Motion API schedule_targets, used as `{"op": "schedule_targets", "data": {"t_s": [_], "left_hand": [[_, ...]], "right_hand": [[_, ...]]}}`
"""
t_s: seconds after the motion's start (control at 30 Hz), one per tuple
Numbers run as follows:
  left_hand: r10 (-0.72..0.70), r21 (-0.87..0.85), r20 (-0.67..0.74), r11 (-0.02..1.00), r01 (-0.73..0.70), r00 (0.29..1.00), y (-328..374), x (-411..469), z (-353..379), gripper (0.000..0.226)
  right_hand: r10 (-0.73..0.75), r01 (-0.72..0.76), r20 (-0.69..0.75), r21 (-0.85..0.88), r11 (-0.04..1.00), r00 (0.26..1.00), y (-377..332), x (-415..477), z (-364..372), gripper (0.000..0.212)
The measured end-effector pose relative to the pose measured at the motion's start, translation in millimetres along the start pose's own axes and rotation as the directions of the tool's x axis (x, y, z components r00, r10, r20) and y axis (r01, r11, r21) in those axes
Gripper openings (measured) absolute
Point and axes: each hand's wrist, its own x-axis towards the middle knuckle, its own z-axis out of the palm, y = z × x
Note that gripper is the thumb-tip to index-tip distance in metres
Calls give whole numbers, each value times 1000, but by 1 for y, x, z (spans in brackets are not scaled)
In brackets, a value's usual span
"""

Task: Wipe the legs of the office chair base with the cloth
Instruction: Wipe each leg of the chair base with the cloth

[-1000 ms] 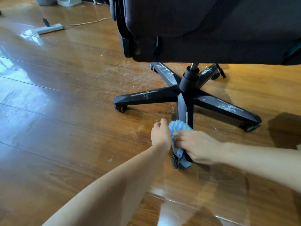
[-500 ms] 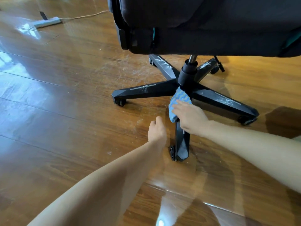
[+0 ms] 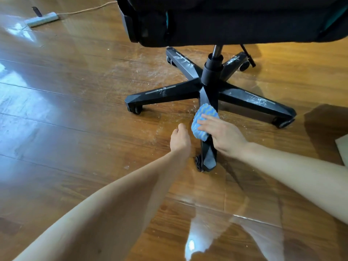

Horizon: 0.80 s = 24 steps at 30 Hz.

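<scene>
The black five-legged chair base (image 3: 211,72) stands on the wooden floor under the dark seat (image 3: 226,19). Its near leg (image 3: 208,157) points toward me and ends in a caster (image 3: 197,162). A blue cloth with wavy stripes (image 3: 200,125) is draped over the middle of that leg. My right hand (image 3: 224,136) holds the cloth against the leg, fingers laid across it. My left hand (image 3: 179,138) rests on the floor just left of the leg, holding nothing and apart from the cloth. Pale dusty streaks show on the left leg (image 3: 163,95) and right leg (image 3: 258,102).
White dust specks lie on the glossy floor around the base. A power strip (image 3: 42,19) with its cord lies at the far left. A pale flat object (image 3: 342,147) pokes in at the right edge. The seat overhangs the back legs.
My right hand ran the cloth from the leg's caster end up to the hub, then back to mid-leg. My left hand left the cloth and settled on the floor.
</scene>
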Motion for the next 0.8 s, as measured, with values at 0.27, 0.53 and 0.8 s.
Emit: {"op": "schedule_targets", "data": {"t_s": [0.27, 0.53, 0.8], "left_hand": [[52, 10, 19, 999, -52, 998, 4, -1, 7, 44], [33, 3, 9, 999, -33, 999, 2, -7, 9, 41], [52, 27, 65, 998, -54, 997, 11, -20, 18, 40]], "right_hand": [[-392, 388, 80, 65, 919, 916, -28, -99, 5, 52], [-360, 357, 69, 49, 933, 931, -7, -75, 5, 60], [490, -386, -82, 512, 768, 868, -56, -102, 35, 71]]}}
